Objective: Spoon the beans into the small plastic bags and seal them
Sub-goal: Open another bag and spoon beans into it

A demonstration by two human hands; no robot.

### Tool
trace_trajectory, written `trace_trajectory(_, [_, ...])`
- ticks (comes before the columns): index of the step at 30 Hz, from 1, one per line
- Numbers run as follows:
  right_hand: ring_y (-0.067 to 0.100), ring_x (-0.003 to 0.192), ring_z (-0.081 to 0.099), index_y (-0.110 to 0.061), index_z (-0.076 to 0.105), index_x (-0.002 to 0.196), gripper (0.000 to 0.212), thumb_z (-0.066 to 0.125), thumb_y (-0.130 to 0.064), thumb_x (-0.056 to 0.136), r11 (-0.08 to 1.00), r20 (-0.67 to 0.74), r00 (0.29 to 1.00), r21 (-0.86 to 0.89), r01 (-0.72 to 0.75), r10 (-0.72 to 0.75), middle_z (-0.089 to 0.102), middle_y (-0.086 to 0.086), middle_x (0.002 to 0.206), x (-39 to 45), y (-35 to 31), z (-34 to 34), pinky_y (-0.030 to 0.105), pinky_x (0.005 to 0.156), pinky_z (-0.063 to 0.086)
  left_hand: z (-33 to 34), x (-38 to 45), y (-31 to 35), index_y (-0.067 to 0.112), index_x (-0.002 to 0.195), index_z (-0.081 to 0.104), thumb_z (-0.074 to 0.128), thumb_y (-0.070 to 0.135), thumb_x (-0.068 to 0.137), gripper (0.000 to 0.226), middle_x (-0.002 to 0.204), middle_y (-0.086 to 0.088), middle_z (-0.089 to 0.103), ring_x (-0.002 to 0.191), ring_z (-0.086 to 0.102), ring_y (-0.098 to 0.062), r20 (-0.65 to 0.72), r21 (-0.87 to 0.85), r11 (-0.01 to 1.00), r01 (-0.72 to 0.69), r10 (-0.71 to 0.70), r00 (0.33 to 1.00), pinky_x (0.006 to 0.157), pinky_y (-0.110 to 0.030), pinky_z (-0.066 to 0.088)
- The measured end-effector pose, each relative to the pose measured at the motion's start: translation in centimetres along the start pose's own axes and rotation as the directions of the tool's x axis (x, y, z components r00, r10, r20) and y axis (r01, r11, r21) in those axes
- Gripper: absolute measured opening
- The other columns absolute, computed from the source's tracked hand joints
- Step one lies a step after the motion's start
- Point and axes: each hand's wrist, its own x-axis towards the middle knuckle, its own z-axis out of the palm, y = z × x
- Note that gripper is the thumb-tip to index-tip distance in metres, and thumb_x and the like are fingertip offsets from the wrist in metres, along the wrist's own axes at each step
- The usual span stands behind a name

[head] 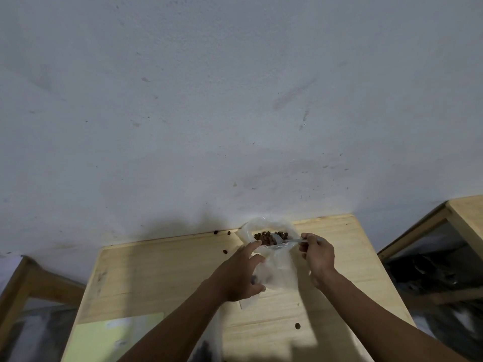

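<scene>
A clear container (292, 228) of brown beans (266, 236) sits at the far edge of the wooden table (156, 278). My right hand (317, 254) holds a clear plastic spoon (283, 241), its bowl lying in the beans. My left hand (241, 273) grips a small clear plastic bag (281, 270) held upright just in front of the container, its mouth open toward the spoon. A few dark beans show through the bag's lower part near my left fingers.
Loose beans lie on the table: two by the wall (216, 232), one left of the bag (225, 251), one near the front (297, 326). A yellow-green sheet (115, 335) covers the front left. Wooden frames stand left (23, 283) and right (454, 218). Another plastic bag (206, 346) is at the bottom edge.
</scene>
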Motion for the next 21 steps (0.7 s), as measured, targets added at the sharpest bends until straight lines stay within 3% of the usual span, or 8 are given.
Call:
trace_trajectory(4, [0.021, 0.071, 0.055, -0.011, 0.067, 0.088, 0.028, 0.042, -0.012, 0.101, 0.997, -0.017, 0.998, 0.052, 0.057, -0.057, 0.062, 0.009, 0.078, -0.5, -1.6, -0.8, 0.034, 0.067, 0.044, 0.0, -0.4, -0.1, 0.022, 0.141, 0.045, 0.069, 0.046, 0.082, 0.068, 0.163, 0.008, 0.011, 0.142, 0.030, -0.018, -0.008, -0.051, 0.997, 0.058, -0.058, 0.998, 0.112, -0.031, 0.030])
trace_trajectory(8, [0.020, 0.070, 0.053, -0.012, 0.065, 0.087, 0.027, 0.042, -0.013, 0.100, 0.990, -0.028, 0.991, 0.058, 0.129, -0.127, 0.060, 0.007, 0.079, -1.2, -3.6, -2.0, 0.031, 0.066, 0.043, -0.1, -1.1, 0.0, 0.025, 0.139, 0.046, 0.071, 0.047, 0.082, 0.066, 0.160, 0.013, 0.023, 0.122, 0.053, -0.011, -0.078, -0.161, 0.980, 0.121, -0.135, 0.988, 0.101, -0.026, 0.042])
trace_trajectory(11, [0.017, 0.069, 0.053, -0.012, 0.064, 0.087, 0.027, 0.041, -0.014, 0.101, 0.983, -0.032, 0.985, 0.065, 0.173, -0.172, 0.060, 0.005, 0.082, -1.8, -5.1, -2.9, 0.030, 0.067, 0.044, -0.1, -1.5, 0.2, 0.029, 0.138, 0.045, 0.071, 0.051, 0.080, 0.067, 0.145, 0.012, 0.045, 0.106, 0.058, -0.008, -0.154, -0.236, 0.952, 0.196, -0.236, 0.960, 0.093, -0.027, 0.048])
trace_trajectory(14, [0.018, 0.070, 0.052, -0.009, 0.064, 0.089, 0.026, 0.041, -0.013, 0.101, 0.975, -0.018, 0.979, 0.081, 0.205, -0.205, 0.059, 0.006, 0.083, -2.6, -6.6, -3.6, 0.030, 0.067, 0.045, -0.4, -1.7, 0.4, 0.027, 0.137, 0.047, 0.072, 0.051, 0.079, 0.067, 0.133, 0.010, 0.054, 0.107, 0.057, -0.010, -0.223, -0.271, 0.927, 0.258, -0.321, 0.920, 0.093, -0.029, 0.047])
trace_trajectory(21, [0.018, 0.072, 0.055, -0.013, 0.064, 0.086, 0.025, 0.043, -0.016, 0.099, 0.936, 0.086, 0.933, 0.006, 0.351, -0.350, 0.061, 0.002, 0.082, -4.7, -8.4, -3.6, 0.035, 0.074, 0.047, -1.4, -1.4, 0.9, 0.022, 0.137, 0.048, 0.074, 0.045, 0.077, 0.069, 0.131, 0.005, 0.057, 0.112, 0.057, -0.014, -0.264, -0.345, 0.893, 0.290, -0.389, 0.883, 0.094, -0.030, 0.046])
